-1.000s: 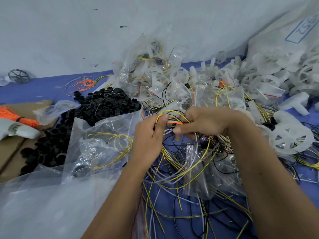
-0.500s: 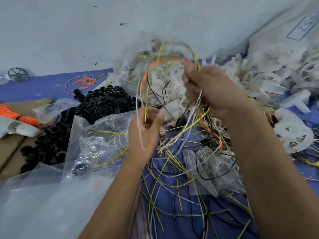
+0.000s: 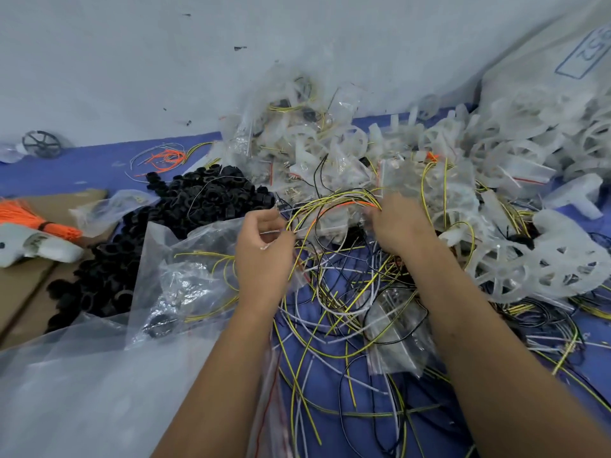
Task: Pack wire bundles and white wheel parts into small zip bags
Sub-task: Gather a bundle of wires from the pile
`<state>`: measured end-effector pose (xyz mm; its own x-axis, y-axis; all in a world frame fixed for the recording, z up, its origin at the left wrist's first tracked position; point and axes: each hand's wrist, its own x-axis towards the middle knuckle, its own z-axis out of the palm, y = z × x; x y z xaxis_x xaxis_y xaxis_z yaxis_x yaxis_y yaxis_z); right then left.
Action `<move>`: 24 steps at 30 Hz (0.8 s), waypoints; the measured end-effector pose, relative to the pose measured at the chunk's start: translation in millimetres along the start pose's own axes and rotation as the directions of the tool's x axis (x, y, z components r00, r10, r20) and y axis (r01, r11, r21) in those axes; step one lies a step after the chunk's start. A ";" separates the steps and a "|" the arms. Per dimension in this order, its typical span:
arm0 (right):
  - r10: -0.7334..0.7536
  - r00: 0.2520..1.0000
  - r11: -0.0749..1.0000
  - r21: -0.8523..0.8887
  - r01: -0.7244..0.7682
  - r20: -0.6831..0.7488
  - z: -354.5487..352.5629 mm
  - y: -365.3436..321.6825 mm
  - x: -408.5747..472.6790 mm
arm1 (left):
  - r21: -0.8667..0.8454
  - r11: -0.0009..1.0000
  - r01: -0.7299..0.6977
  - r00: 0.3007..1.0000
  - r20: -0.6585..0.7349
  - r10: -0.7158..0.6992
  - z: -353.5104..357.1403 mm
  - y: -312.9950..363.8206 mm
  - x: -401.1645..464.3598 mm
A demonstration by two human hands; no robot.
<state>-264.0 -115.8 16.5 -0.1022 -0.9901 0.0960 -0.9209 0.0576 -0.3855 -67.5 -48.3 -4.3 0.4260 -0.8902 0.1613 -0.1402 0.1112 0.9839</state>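
Note:
A looped wire bundle (image 3: pixel 334 206) of yellow, orange, black and white strands arches between my two hands above the blue table. My left hand (image 3: pixel 264 249) pinches its left end with curled fingers. My right hand (image 3: pixel 396 223) grips its right end, fingers curled and pointing left. Loose wires (image 3: pixel 334 312) lie tangled below the hands. White wheel parts (image 3: pixel 535 259) lie heaped on the right. A small zip bag (image 3: pixel 393 325) with a red strip lies under my right forearm. Filled zip bags (image 3: pixel 307 140) are piled at the back.
A heap of black rings (image 3: pixel 132 239) sits left of centre. A large clear plastic bag (image 3: pixel 185 279) holding wires lies by my left wrist. An orange wire bundle (image 3: pixel 39 219) and a white tool (image 3: pixel 36 246) lie on cardboard at far left. A white sack (image 3: pixel 545 67) stands back right.
My right hand has come down from its raised position with the wire loop, back to table height. My left hand has shifted left and now pinches the loop's left end.

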 end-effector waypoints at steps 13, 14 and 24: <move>-0.064 0.991 0.965 -0.247 0.092 0.120 -21.6 1.7 -12.8 | 0.819 0.571 -0.058 0.998 0.026 0.064 -27.4 -0.4 6.7; -0.084 0.982 0.951 -0.282 0.129 0.167 -21.6 -2.3 -16.5 | 0.814 0.579 -0.054 0.998 0.026 0.057 -30.2 0.8 8.4; -0.196 0.970 0.950 -0.217 0.225 0.146 -45.6 -16.4 -56.7 | 0.555 0.818 -0.151 0.978 -0.035 0.204 -25.5 28.9 6.3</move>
<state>-260.3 -54.8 59.3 0.1363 -0.9901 0.0350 -0.9794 -0.1399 -0.1457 -46.1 -39.5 27.1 0.4195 -0.8328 0.3612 -0.6747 -0.0199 0.7379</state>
